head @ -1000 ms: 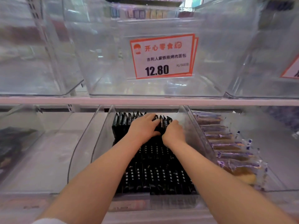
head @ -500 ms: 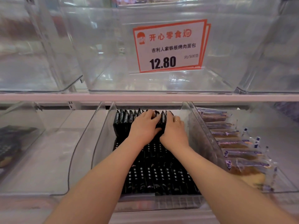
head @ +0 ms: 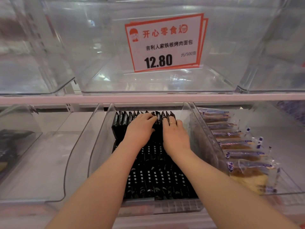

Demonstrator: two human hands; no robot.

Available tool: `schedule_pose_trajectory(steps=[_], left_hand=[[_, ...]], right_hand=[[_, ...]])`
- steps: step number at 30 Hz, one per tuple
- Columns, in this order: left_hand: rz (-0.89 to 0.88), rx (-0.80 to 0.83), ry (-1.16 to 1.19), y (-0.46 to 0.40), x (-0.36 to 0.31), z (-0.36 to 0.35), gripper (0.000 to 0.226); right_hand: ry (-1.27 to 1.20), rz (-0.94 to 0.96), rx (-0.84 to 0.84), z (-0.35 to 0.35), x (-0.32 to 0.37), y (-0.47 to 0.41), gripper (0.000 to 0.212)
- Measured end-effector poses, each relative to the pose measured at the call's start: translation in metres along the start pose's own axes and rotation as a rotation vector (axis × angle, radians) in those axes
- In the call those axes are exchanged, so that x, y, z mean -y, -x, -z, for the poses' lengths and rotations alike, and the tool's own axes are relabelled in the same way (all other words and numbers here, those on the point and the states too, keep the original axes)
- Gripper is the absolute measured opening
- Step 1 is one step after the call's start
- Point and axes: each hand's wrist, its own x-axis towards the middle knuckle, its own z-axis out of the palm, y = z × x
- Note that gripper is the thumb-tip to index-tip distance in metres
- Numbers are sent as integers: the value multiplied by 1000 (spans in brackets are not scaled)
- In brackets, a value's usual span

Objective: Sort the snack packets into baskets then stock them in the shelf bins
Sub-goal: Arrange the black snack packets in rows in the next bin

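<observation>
Because the black packets (head: 153, 177) are stood on edge in tight rows, they are kept upright only by each other and by the walls of the clear bin (head: 99, 146) on the lower shelf. Both hands are reached deep into that bin, to the back row, where the packet tops stand up like a serrated fringe. The left hand (head: 140, 129) is laid palm-down over the row, its fingers held close together and curled slightly over the tops; the right hand (head: 175, 136) is set just beside it, fingers likewise together, a ring seen on one. Whether any single packet is pinched cannot be told — the fingertips are hidden among the packets. It is judged that the back row is being pressed square and closed up, so that the rows in front are not toppled. A gap is left at the bin's right side. Pale packets (head: 239, 151) are layered flat in the next bin, well apart from the hands. Above, an upper bin (head: 99, 63) is marked by a price card (head: 165, 43) — 12.80.
</observation>
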Motion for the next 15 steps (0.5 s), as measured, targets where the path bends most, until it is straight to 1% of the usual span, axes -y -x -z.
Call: schedule_pose_trajectory(steps=[3, 5, 7, 9, 10, 11, 13, 14, 15], left_hand=[[21, -83, -38, 4, -3, -8, 50], [12, -60, -47, 5, -3, -7, 52], [0, 16, -47, 8, -5, -3, 62], [-32, 58, -81, 12, -11, 7, 67], [-40, 42, -71, 15, -17, 13, 64], [-41, 16, -38, 20, -25, 20, 58], [-81, -39, 78, 31, -48, 34, 47], [-126, -68, 137, 39, -62, 40, 46], [-197, -100, 176, 47, -77, 45, 48]], right_hand=[[15, -2, 100, 4, -1, 4, 75], [46, 8, 156, 10, 2, 9, 83], [116, 26, 173, 23, 4, 14, 84], [198, 71, 137, 44, 7, 24, 73], [208, 104, 93, 55, 6, 32, 64], [190, 153, 14, 66, 2, 42, 53], [97, 242, -233, 87, -20, 64, 28], [28, 248, -353, 96, -38, 75, 23], [-19, 221, -419, 105, -58, 86, 21]])
